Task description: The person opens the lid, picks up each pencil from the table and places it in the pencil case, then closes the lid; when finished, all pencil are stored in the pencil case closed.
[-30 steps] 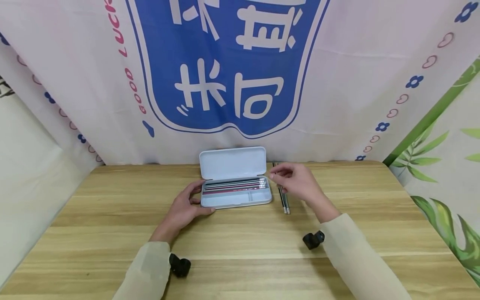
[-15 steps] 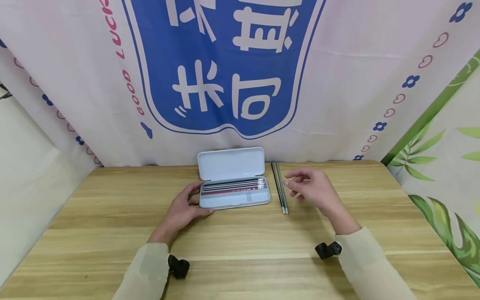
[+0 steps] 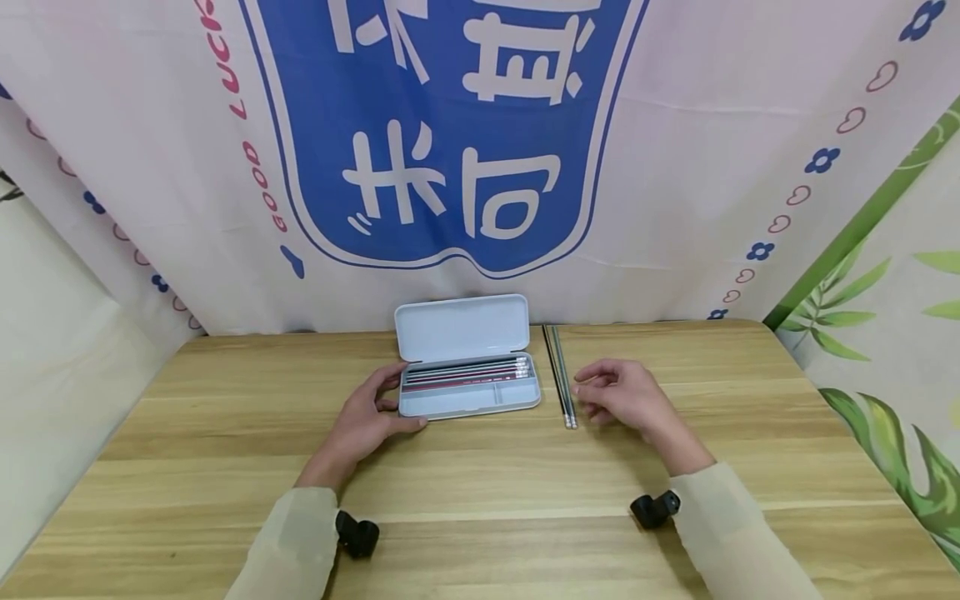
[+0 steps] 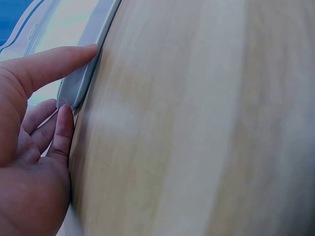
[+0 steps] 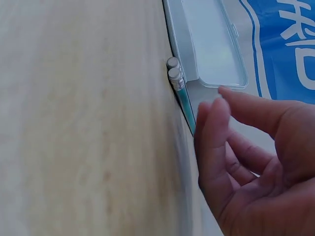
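Note:
A light blue pencil case (image 3: 450,403) stands on the table with its lid (image 3: 463,325) raised. Several pencils (image 3: 465,372), dark, green and red, lie in its rear compartment, eraser ends to the right. My left hand (image 3: 365,417) holds the case's left end, thumb (image 4: 64,59) at the front rim and other fingers along the side. Two more pencils (image 3: 558,379), one black and one green, lie side by side just right of the case, erasers toward me. Beside them hovers my right hand (image 3: 618,396), fingers loosely bent, holding nothing; its fingertips are close to the green pencil (image 5: 184,101).
The wooden table (image 3: 480,517) reaches back to a hanging cloth (image 3: 690,167) with a blue printed panel, right behind the case. The front compartment of the case has a small divider (image 3: 498,392). Black wrist cameras (image 3: 357,535) sit at both cuffs.
My right hand has moved off from over the two loose pencils to their right, then slightly lower toward their eraser ends. The left hand stays on the pencil case.

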The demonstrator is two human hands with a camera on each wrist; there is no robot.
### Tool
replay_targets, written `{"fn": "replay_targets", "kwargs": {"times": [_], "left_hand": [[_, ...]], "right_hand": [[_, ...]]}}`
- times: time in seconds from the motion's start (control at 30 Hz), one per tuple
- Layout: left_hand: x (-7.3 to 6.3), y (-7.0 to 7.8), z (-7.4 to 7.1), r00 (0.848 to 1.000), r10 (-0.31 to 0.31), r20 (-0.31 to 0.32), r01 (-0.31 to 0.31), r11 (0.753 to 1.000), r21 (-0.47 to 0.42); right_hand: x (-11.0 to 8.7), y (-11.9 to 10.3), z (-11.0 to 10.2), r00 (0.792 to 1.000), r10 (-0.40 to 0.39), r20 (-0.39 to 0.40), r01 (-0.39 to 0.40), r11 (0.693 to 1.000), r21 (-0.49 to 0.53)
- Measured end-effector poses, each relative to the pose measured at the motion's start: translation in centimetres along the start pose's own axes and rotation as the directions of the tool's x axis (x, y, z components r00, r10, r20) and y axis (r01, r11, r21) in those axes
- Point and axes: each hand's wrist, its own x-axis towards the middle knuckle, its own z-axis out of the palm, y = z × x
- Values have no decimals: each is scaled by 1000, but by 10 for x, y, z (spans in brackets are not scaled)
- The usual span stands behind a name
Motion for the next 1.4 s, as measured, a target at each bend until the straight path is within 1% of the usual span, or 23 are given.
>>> {"fn": "replay_targets", "kwargs": {"times": [0.13, 0.27, 0.57, 0.7, 0.93, 1.17, 1.4], "left_hand": [[0, 0, 0, 1000, -2, 0, 2, 1000, 1], [0, 0, 0, 1000, -5, 1, 5, 1000, 4], [-1, 1, 0, 1000, -10, 3, 10, 1000, 7], [-1, 1, 0, 1000, -11, 3, 11, 1000, 8], [-1, 1, 0, 1000, -11, 4, 11, 1000, 6], [-1, 1, -1, 1000, -8, 1, 8, 1000, 8], [-2, 2, -1, 1000, -5, 4, 5, 1000, 4]], "right_hand": [[3, 3, 2, 999, 27, 17, -27, 1000, -5], [5, 3, 4, 999, 38, 19, -38, 999, -40], [4, 0, 8, 1000, 21, -2, -21, 991, -134], [3, -1, 7, 1000, 17, -11, -18, 988, -151], [2, 0, 8, 1000, 15, -2, -15, 987, -161], [0, 0, 4, 1000, 23, 9, -21, 987, -162], [-8, 1, -5, 998, 54, -30, -59, 976, -209]]}}
